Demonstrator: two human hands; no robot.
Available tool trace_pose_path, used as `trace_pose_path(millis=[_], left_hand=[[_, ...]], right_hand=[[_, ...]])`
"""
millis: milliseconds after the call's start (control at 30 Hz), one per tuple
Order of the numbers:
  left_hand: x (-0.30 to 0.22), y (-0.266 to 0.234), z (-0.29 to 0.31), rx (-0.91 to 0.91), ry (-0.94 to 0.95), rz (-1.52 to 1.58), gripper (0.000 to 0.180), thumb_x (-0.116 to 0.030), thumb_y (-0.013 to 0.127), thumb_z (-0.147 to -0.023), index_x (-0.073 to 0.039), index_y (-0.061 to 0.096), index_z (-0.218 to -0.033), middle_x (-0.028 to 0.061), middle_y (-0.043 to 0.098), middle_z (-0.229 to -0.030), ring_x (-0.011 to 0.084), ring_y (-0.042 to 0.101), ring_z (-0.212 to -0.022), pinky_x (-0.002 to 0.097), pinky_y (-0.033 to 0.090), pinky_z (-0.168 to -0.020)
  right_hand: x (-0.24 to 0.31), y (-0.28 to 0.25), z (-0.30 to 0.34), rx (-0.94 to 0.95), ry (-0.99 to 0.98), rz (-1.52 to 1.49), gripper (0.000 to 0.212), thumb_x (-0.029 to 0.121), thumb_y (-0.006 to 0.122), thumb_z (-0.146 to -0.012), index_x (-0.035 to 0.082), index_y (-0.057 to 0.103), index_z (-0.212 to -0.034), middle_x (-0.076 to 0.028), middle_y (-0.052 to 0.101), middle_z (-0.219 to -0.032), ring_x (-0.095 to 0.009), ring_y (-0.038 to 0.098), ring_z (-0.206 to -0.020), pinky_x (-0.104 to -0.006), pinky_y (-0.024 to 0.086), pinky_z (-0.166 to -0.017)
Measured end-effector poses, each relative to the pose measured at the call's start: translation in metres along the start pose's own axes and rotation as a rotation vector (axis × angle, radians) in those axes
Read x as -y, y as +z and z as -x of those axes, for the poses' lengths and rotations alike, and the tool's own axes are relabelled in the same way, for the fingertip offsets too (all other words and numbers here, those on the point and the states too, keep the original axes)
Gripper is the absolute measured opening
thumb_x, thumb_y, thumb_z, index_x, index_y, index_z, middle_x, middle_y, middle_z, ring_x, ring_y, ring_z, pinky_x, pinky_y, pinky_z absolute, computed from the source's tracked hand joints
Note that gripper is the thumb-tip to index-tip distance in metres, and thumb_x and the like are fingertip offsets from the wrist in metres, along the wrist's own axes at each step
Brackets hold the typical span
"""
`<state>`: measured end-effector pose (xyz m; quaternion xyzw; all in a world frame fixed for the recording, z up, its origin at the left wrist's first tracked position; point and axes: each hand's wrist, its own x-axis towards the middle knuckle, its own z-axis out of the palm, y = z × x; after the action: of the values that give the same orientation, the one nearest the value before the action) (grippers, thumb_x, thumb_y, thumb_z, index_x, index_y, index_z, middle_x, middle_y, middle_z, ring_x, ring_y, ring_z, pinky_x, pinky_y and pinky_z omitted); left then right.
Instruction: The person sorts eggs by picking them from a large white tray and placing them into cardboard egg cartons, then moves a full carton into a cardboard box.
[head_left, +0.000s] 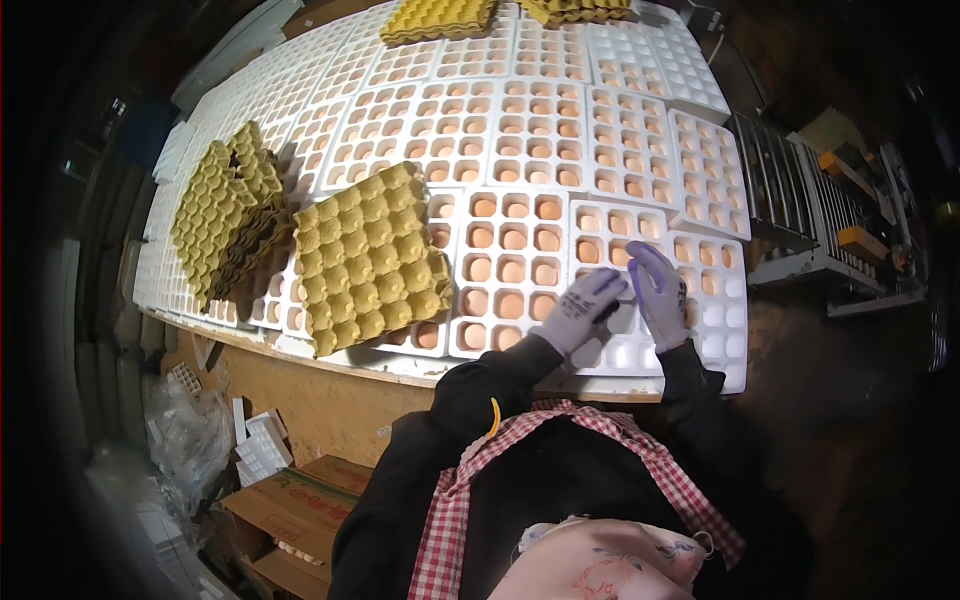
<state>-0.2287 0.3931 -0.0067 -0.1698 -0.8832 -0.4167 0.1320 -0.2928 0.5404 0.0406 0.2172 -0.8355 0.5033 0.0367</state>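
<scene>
Brown eggs sit in the upper pockets of a white foam egg tray in front of me, while its lower pockets near my wrists show white. My left hand, in a white and purple glove, is over the tray's left side, fingers together and curled down. Close beside it, my right hand, gloved alike, bends its fingers over the tray's middle. The hands hide what is under their fingertips. To the left is a fuller foam tray of eggs.
More egg-filled foam trays cover the table. Stacked yellow pulp trays stand at left, left of centre and far back. A metal roller conveyor is at right. A cardboard box lies below left.
</scene>
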Motion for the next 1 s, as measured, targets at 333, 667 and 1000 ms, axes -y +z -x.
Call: trace_pose_path(millis=[333,667,1000], left_hand=[[0.025,-0.03,0.047,0.538,-0.182,0.084,0.044,-0.032,0.057,-0.085,-0.007,0.053,-0.12,0.0135,0.05,-0.125,0.0285,0.045,-0.12,0.0415,0.033,-0.104],[0.016,-0.153,0.222,0.054,-0.007,0.293,0.044,-0.026,0.051,-0.096,-0.005,0.042,-0.134,0.0171,0.046,-0.133,0.0323,0.046,-0.122,0.0382,0.039,-0.102],[-0.002,-0.26,0.284,-0.561,-0.638,0.348,0.047,-0.022,0.056,-0.092,-0.004,0.045,-0.134,0.0149,0.045,-0.136,0.0266,0.044,-0.124,0.0344,0.036,-0.103]], right_hand=[[0.161,0.148,-0.03,0.736,-0.502,0.022,0.045,0.035,0.056,-0.089,0.006,0.056,-0.123,-0.015,0.055,-0.124,-0.03,0.051,-0.116,-0.0398,0.042,-0.095],[0.188,0.215,-0.001,0.459,-0.981,0.328,0.042,0.016,0.067,-0.066,0.025,0.068,-0.107,-0.008,0.056,-0.119,-0.028,0.052,-0.107,-0.0417,0.039,-0.089],[0.375,0.42,-0.131,0.251,-1.478,0.382,0.051,0.023,0.066,-0.076,0.032,0.054,-0.125,-0.004,0.053,-0.125,-0.024,0.048,-0.115,-0.038,0.04,-0.089]])
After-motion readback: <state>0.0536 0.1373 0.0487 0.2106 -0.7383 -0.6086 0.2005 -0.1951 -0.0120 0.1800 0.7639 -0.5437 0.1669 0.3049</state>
